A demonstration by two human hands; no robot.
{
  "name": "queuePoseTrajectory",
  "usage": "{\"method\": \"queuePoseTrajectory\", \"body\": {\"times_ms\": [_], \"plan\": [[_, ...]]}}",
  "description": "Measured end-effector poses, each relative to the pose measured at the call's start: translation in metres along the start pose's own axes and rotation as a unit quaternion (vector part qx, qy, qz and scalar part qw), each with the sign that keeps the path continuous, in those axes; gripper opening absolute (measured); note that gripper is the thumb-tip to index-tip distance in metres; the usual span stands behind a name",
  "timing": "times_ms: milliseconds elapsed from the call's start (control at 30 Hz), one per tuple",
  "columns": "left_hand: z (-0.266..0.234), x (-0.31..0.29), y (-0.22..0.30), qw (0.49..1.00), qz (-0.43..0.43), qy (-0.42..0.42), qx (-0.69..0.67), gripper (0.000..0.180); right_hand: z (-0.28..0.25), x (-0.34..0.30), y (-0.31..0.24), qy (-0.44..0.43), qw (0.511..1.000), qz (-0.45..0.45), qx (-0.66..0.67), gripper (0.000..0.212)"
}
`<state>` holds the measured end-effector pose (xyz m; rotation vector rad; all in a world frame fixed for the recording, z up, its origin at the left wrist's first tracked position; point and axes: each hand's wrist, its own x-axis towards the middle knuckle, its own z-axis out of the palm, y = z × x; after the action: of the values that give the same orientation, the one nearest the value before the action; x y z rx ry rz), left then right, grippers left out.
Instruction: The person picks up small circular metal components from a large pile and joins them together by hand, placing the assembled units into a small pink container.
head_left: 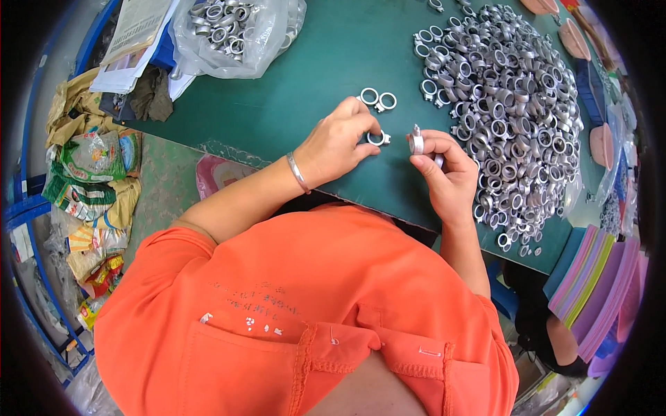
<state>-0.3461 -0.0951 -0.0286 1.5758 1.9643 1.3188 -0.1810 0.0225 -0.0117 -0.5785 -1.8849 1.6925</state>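
Note:
My left hand (340,142), a bracelet on its wrist, is low over the green table. Its thumb and forefinger close around a small grey metal ring (384,139) with a lug on its side. Just beyond it, two more such rings, a near one (386,102) and its neighbour (369,96), lie flat on the table. My right hand (449,170) pinches another metal ring (416,144) edge-on between thumb and fingers, its lug pointing up. A bit of grey metal also shows inside the curled right fingers, mostly hidden.
A big heap of metal rings (513,118) covers the table's right side. At the far left stands a clear plastic bag (267,52) of rings, beside papers (132,41). Pink trays (574,39) line the right edge; coloured foam sheets (590,284) stand at lower right.

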Motion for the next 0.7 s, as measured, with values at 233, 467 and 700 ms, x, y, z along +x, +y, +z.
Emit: {"method": "queuePoseTrajectory", "body": {"times_ms": [233, 467, 700], "plan": [[-0.012, 0.005, 0.032, 0.944, -0.145, -0.056, -0.290, 0.019, 0.004, -0.001, -0.005, -0.012, 0.991, -0.115, -0.061, 0.015], [-0.008, 0.003, 0.035, 0.931, -0.107, -0.017, -0.348, 0.015, 0.015, -0.008, -0.002, 0.042, 0.981, -0.169, -0.083, 0.031], [-0.009, 0.000, 0.032, 0.857, -0.241, -0.053, -0.453, 0.014, 0.018, -0.007, -0.013, 0.032, 0.985, -0.170, -0.028, 0.028]]}}
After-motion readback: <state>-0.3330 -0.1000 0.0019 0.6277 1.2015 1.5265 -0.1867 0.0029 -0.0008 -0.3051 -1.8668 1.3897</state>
